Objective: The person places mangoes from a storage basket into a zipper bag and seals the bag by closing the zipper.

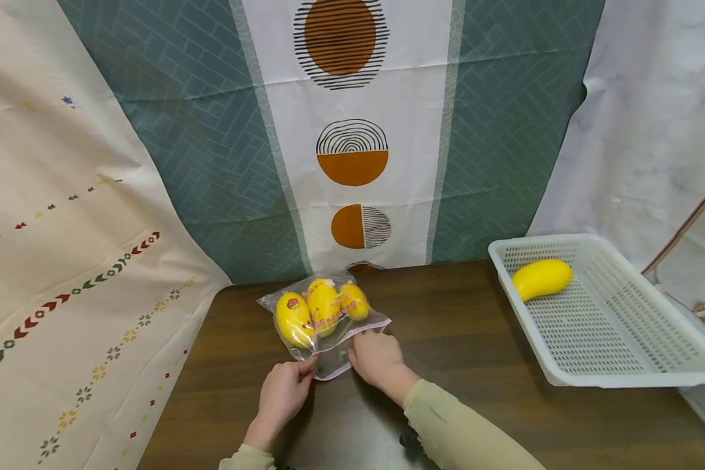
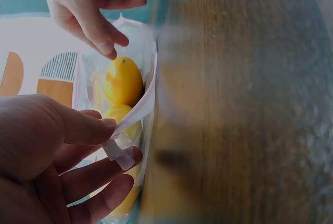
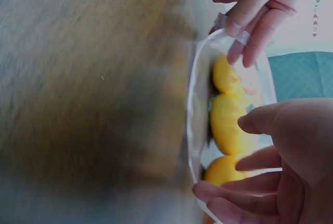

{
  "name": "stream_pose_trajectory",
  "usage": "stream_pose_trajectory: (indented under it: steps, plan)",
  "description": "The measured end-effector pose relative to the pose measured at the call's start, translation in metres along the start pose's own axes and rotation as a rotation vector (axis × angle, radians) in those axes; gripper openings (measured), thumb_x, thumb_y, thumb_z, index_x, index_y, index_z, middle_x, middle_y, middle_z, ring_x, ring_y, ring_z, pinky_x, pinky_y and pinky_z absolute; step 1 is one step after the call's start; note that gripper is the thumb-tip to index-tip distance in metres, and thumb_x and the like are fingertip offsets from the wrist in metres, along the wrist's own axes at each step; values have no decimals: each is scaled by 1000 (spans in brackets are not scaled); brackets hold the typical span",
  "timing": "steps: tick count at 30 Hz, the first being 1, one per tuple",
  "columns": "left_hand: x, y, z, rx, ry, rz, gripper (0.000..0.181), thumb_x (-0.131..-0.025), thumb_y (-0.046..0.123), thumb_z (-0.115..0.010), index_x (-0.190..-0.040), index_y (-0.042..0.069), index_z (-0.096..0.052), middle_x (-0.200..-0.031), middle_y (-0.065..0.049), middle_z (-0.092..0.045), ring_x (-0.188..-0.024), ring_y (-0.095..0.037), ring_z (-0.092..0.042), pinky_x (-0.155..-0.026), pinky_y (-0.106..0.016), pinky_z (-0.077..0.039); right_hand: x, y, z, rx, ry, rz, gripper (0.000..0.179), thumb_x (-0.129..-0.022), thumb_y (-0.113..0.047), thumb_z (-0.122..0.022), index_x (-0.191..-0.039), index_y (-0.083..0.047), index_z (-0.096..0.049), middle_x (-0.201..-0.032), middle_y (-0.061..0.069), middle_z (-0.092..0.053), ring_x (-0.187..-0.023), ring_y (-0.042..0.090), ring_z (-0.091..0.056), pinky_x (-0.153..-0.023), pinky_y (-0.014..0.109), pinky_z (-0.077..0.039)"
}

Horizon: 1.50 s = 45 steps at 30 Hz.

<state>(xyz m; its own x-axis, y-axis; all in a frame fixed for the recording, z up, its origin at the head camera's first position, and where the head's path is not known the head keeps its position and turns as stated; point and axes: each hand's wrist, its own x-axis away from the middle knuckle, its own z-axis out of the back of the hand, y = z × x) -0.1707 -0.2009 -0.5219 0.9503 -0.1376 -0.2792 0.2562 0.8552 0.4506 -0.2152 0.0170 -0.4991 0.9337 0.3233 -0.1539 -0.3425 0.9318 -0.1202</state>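
A clear zip bag [image 1: 327, 354] with pink print lies on the table, its mouth gaping toward me. Inside are three smooth yellow fruits [image 1: 294, 320], mango-like or lemon-like in shape. My left hand [image 1: 284, 393] pinches the left end of the bag's zip edge between thumb and fingers, where a small whitish tab [image 2: 120, 154] shows. At the mouth's right side is my right hand [image 1: 377, 358]. Its thumb and fingers are spread apart, with the fingertips [image 3: 207, 190] at the bag's rim in the right wrist view.
To the right stands a white plastic basket [image 1: 608, 380] with slotted sides. One more yellow fruit [image 1: 542, 279], long and curved, lies in its far left corner. Under everything is a dark wooden table [image 1: 446, 313]. Cloths [image 1: 200, 130] hang behind it and at both sides.
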Motion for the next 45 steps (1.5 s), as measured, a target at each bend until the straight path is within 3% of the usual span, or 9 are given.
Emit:
stream_pose_trajectory:
  steps: [2,6,9,14,26,38,45]
  plan:
    - [0,0,1,4,-3,4,38,-87,4,-84,-122,20,-84,-77,-5,-77,-63,-24,-69,-50,-38,-44,3,5,4,-23,-7,23,30,-100,-41,-73,-107,-12,-75,-93,5,-74,-79,29,-75,-63,46,-58]
    - [1,-1,0,5,-14,16,38,-88,4,-84,-123,20,-84,-78,-5,-77,-62,-23,-67,-50,-38,-43,9,17,11,-76,-59,34,38,-101,-39,-71,-132,-16,-71,-86,3,-73,-73,27,-73,-58,45,-55]
    - [1,-2,0,-1,-9,13,38,-88,4,-84,-122,20,-84,-83,-7,-79,-64,-24,-69,-51,-38,-45,15,27,17,-96,-95,35,45,-101,-37,-70,-142,-18,-68,-83,4,-72,-69,26,-70,-53,44,-53]
    - [1,-4,0,0,-5,10,38,-88,4,-84,-122,20,-84,-90,-9,-81,-66,-25,-70,-52,-39,-45,24,44,28,-79,-81,35,44,-100,-39,-73,-138,-16,-72,-93,8,-77,-76,29,-74,-57,47,-56]
    - [1,-4,-1,-9,1,4,36,-88,4,-84,-121,19,-84,-94,-11,-81,-74,-32,-75,-55,-44,-50,35,73,51,-73,-13,14,39,-100,-34,-74,-133,-14,-75,-70,3,-66,-59,23,-65,-48,42,-50]
    - [1,-7,-2,-4,-12,38,36,-89,6,-83,-122,21,-84,-98,-13,-81,-77,-34,-76,-57,-46,-52,44,101,73,-57,-9,-19,40,-100,-34,-74,-135,-14,-74,-94,8,-79,-67,26,-71,-48,41,-49]
    - [0,-6,-3,5,-4,33,36,-88,6,-83,-122,19,-84,-99,-14,-81,-78,-34,-76,-55,-44,-50,50,118,87,-60,-1,-36,41,-101,-32,-73,-136,-11,-73,-99,11,-80,-66,25,-70,-48,38,-48]
